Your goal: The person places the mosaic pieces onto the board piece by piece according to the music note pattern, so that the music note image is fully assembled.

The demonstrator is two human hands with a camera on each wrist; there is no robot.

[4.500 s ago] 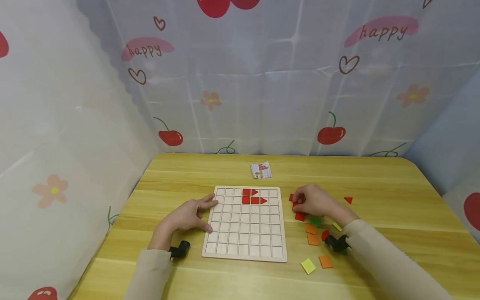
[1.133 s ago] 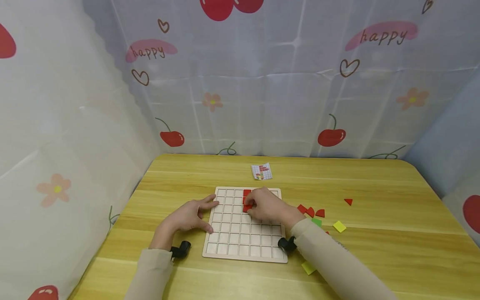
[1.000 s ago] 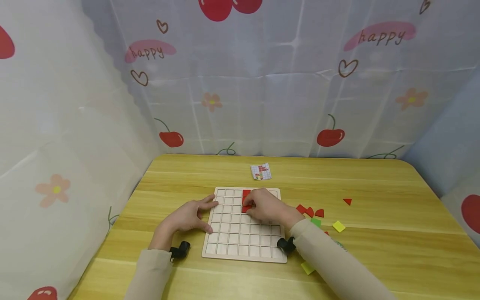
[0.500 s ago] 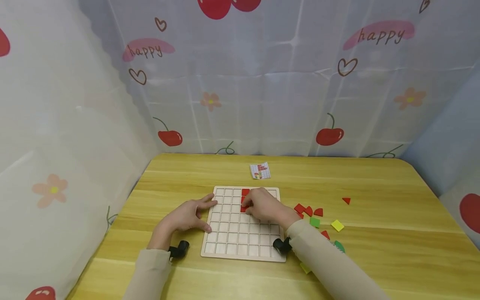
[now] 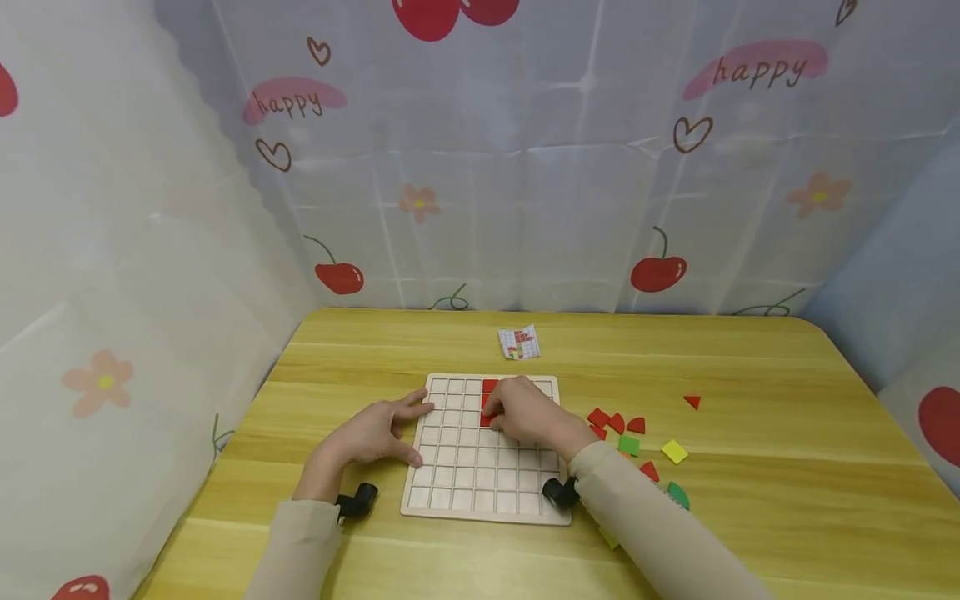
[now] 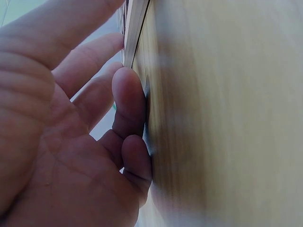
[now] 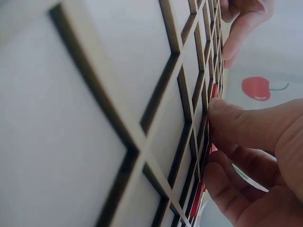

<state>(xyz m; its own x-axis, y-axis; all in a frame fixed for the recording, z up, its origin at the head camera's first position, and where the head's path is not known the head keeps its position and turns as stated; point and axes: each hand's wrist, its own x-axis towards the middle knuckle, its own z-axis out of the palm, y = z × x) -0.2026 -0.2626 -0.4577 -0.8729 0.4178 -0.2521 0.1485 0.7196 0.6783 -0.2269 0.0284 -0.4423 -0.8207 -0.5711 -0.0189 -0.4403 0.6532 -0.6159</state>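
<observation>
A pale wooden grid board (image 5: 486, 500) lies on the table. Its left edge is steadied by my left hand (image 5: 371, 429), whose thumb and fingers are spread along the rim. Over the board's upper part, my right hand (image 5: 528, 412) pinches a red square tile (image 5: 485, 421) with thumb and fingertips, down in a third-row cell. Above it in the same column sits another red tile (image 5: 489, 386). The right hand covers the cells to the right. In the right wrist view, the thumb (image 7: 232, 116) touches the grid with red beside it.
Right of the board lie loose red pieces (image 5: 598, 417), a green square (image 5: 629, 446), a yellow square (image 5: 674, 452), a green rounded piece (image 5: 678, 494) and a red triangle (image 5: 692, 402). A small pattern card (image 5: 519, 342) lies behind the board. Patterned curtains surround the table.
Several seconds ago my right hand was among the loose pieces; it has moved left onto the board with a red tile. Over the last second it stays there, barely shifting. My left hand keeps its place.
</observation>
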